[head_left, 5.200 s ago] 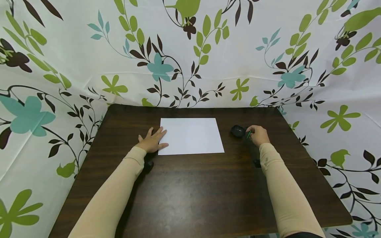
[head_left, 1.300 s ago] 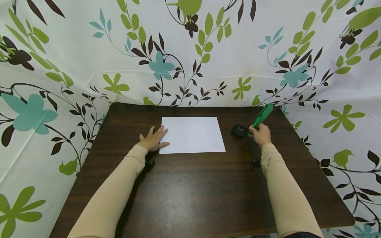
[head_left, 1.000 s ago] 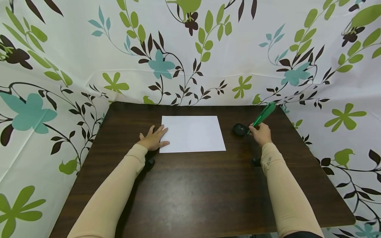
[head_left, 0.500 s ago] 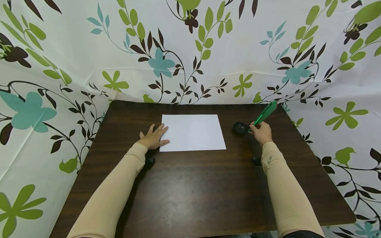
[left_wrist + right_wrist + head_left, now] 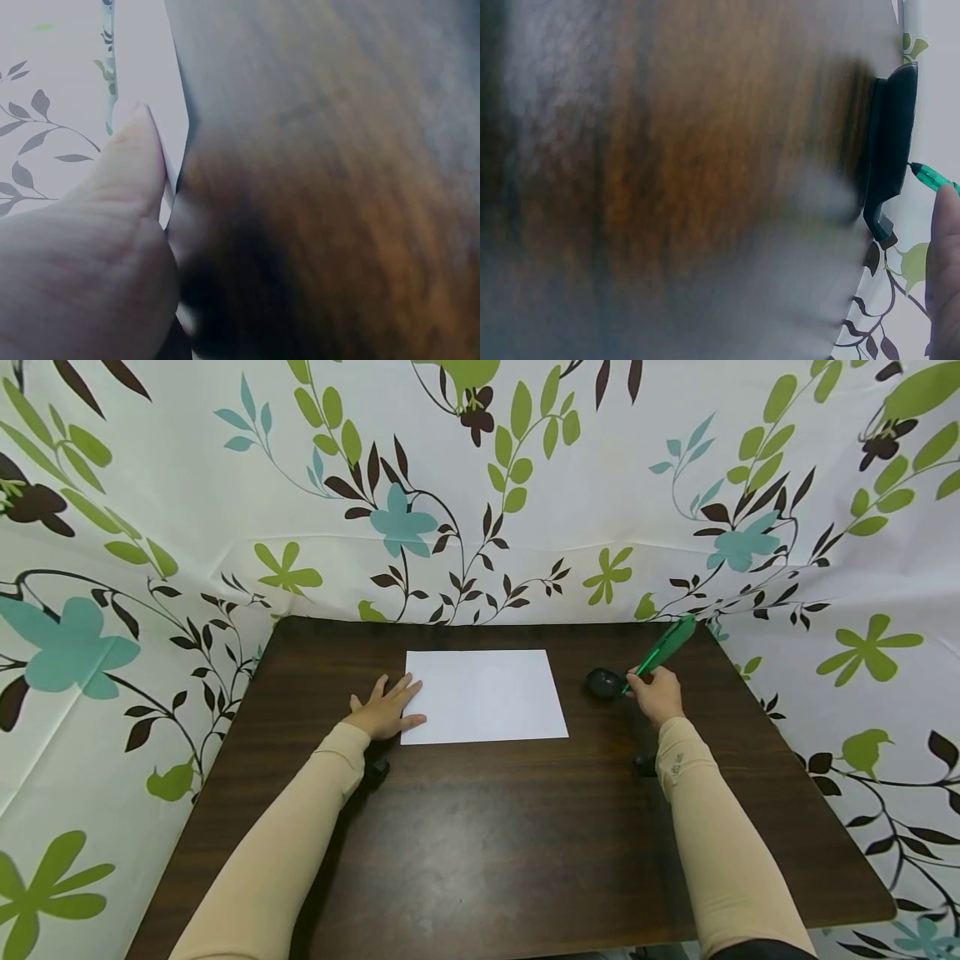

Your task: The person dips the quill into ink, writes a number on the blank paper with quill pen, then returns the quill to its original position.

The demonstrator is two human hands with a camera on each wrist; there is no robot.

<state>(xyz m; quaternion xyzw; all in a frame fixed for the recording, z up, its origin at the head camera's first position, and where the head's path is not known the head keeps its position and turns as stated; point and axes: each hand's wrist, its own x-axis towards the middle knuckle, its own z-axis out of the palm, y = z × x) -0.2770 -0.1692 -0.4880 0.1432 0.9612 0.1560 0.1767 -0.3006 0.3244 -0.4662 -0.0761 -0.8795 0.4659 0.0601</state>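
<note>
A white sheet of paper (image 5: 487, 693) lies on the dark wooden table. My left hand (image 5: 378, 714) rests on its left edge with fingers spread; in the left wrist view the thumb (image 5: 124, 161) lies on the paper near a corner. To the right of the sheet, my right hand (image 5: 658, 695) pinches a green feather pen (image 5: 671, 645), whose broad leaf-like end leans up and away to the right. The pen's dark tip (image 5: 916, 168) is at the side of a small black dish (image 5: 603, 683) with a short handle. Most right fingers are hidden in the right wrist view.
The dark brown table (image 5: 480, 860) reaches back to a white cloth (image 5: 585, 468) printed with leaves and flowers, which also hangs at both sides. Below each wrist something small and black shows, partly hidden by the sleeves.
Earliest, only a bit of green showed at my right fingers; now the pen's broad end stands up behind them. Over the last second, both hands, paper and dish look nearly still.
</note>
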